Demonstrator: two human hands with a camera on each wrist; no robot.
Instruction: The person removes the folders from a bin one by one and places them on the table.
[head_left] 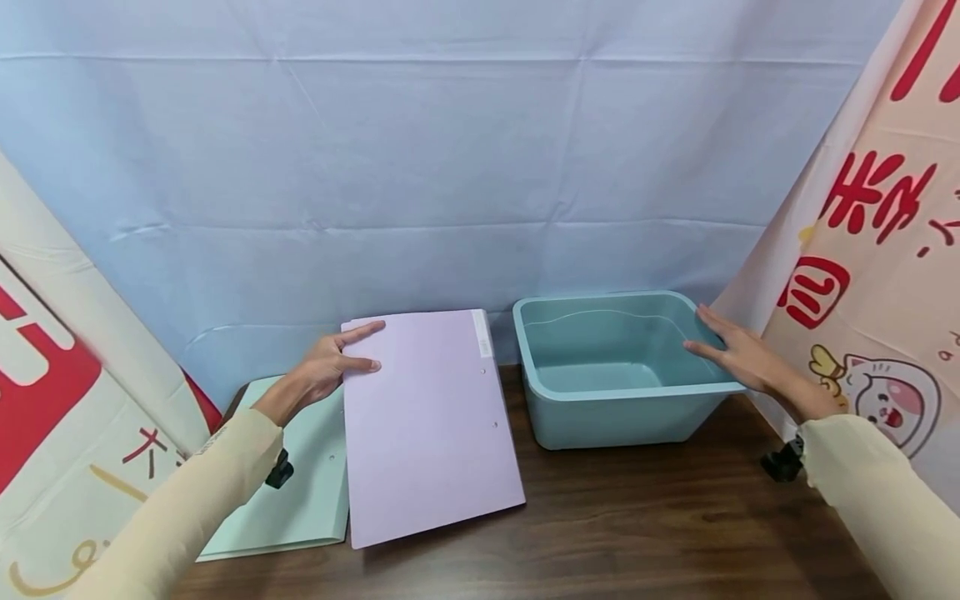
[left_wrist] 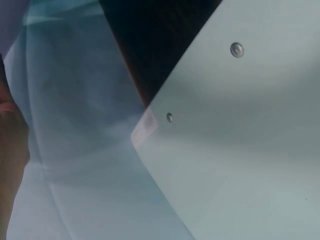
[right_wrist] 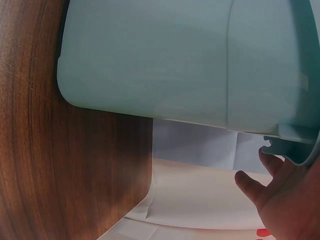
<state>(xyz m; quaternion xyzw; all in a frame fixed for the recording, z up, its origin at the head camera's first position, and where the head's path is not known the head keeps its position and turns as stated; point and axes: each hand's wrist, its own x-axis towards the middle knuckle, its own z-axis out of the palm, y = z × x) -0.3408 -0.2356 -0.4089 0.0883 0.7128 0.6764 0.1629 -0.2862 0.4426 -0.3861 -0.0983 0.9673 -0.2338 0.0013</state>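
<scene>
In the head view, my left hand [head_left: 322, 367] holds a lilac file folder [head_left: 427, 433] by its upper left edge. Thumb and index finger lie on the front cover; the other fingers are hidden behind it. The folder is tilted, partly over a mint-green folder [head_left: 300, 483] lying on the table. Metal rivets show on the green folder [left_wrist: 240, 135] in the left wrist view. My right hand [head_left: 742, 358] is at the right rim of a blue-green plastic bin [head_left: 615, 421], thumb over the inner side. From the right wrist, some fingers [right_wrist: 250, 187] appear outside, below the rim.
The dark wooden table [head_left: 615, 525] carries the folders and the bin. A pale blue cloth [head_left: 420, 167] hangs behind them. Printed cloths flank the table, one on the left [head_left: 45, 400] and one on the right [head_left: 885, 275], close to the right arm.
</scene>
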